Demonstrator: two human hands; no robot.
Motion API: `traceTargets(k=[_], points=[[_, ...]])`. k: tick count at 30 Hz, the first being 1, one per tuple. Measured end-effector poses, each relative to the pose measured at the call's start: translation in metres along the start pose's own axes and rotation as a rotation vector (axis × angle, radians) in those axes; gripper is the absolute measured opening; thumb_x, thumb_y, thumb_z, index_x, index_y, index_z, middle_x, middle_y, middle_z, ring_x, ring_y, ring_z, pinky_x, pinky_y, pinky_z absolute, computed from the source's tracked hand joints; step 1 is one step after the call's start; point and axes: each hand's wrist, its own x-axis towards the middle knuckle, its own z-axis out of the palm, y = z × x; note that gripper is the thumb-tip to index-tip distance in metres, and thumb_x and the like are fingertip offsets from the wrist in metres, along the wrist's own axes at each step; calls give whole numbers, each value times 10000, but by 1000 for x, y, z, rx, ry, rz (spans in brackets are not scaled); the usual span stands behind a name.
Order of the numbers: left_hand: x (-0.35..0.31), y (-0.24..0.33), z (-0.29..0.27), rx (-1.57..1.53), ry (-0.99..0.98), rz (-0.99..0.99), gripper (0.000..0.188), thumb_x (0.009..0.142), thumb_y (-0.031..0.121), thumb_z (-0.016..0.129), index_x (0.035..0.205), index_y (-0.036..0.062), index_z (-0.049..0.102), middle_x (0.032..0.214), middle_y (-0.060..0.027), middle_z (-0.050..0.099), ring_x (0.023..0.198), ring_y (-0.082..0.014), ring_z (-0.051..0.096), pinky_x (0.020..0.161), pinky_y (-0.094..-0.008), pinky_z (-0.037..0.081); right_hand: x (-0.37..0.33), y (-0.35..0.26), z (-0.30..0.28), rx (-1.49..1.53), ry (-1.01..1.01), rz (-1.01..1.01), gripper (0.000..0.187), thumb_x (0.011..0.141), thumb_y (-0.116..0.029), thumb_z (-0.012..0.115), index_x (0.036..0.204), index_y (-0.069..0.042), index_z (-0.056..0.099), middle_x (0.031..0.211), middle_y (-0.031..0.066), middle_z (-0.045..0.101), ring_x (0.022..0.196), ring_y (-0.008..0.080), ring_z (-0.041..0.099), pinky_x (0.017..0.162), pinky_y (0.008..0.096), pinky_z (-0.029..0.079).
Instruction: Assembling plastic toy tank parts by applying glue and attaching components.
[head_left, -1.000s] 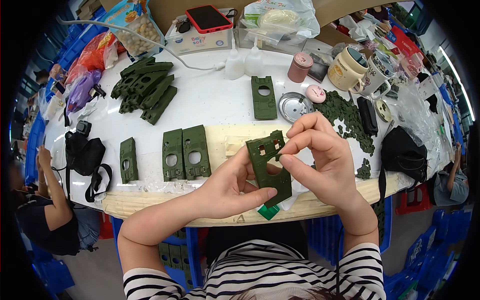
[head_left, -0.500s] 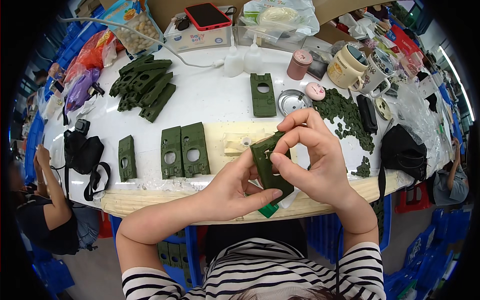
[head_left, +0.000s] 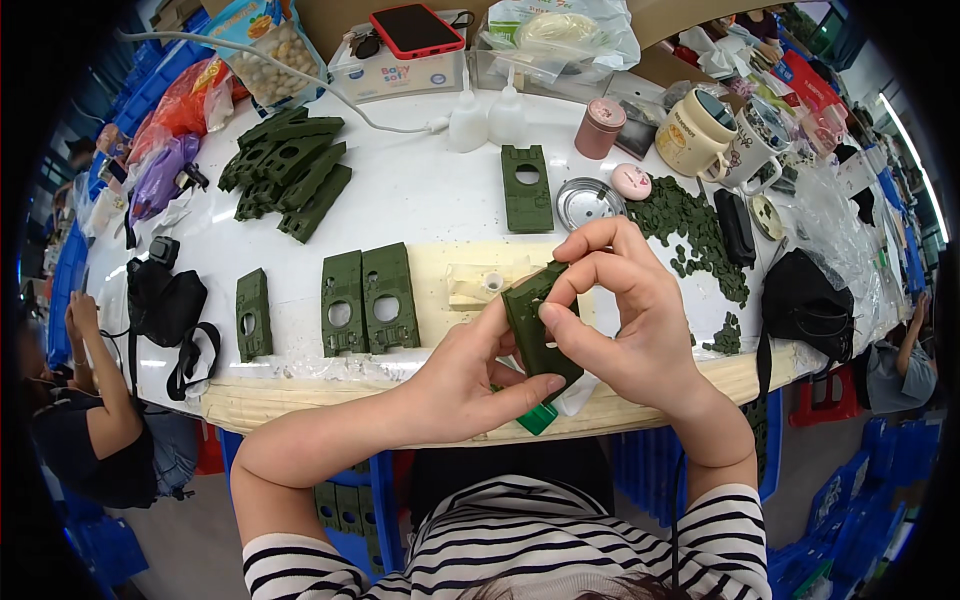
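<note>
My left hand (head_left: pixel 455 380) grips a dark green plastic model hull part (head_left: pixel 532 338), tilted above the table's front edge. Thumb and fingers wrap its near end and side. My right hand (head_left: pixel 635 325) is closed in a pinch against the part's upper face; whatever lies between its fingertips is too small or hidden to name. Beneath the hands a bright green object (head_left: pixel 538 419) partly shows. Just beyond them, a pale block with a round hole (head_left: pixel 490 284) rests on a cream-coloured board (head_left: pixel 430 285). Two matching hull parts (head_left: pixel 388 300) stand side by side left of it.
Another hull part (head_left: pixel 254 315) lies farther left, one (head_left: pixel 527 190) beyond my hands, and a pile (head_left: pixel 285 170) at back left. Small green pieces (head_left: pixel 690 225) spread on the right near a metal dish (head_left: pixel 588 204). Squeeze bottles (head_left: pixel 467 122), mugs (head_left: pixel 693 130) and a phone (head_left: pixel 415 32) stand behind.
Both hands keep almost the same pose. The held part and the bright green object beneath shift only very slightly.
</note>
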Motion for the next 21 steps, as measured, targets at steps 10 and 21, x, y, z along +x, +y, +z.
traceTargets(k=[10,21], points=[[0,-5,1,74,29,60,597,862,-1,647,1354,9,309,1211,-96,493,1112,-175,537,823,-295,577,0,1,1,-26,17,-28,105,701,-75,723,742,-35,635,969,99,555,936,227,526,806,324,423],[-1,-6,0,40,0,61,562,865,-13,633,1332,9,323,1225,-105,502,1129,-184,538,822,-297,574,1,-4,0,-85,20,-44,134,691,-67,735,721,-46,606,938,89,546,914,219,532,781,315,428]])
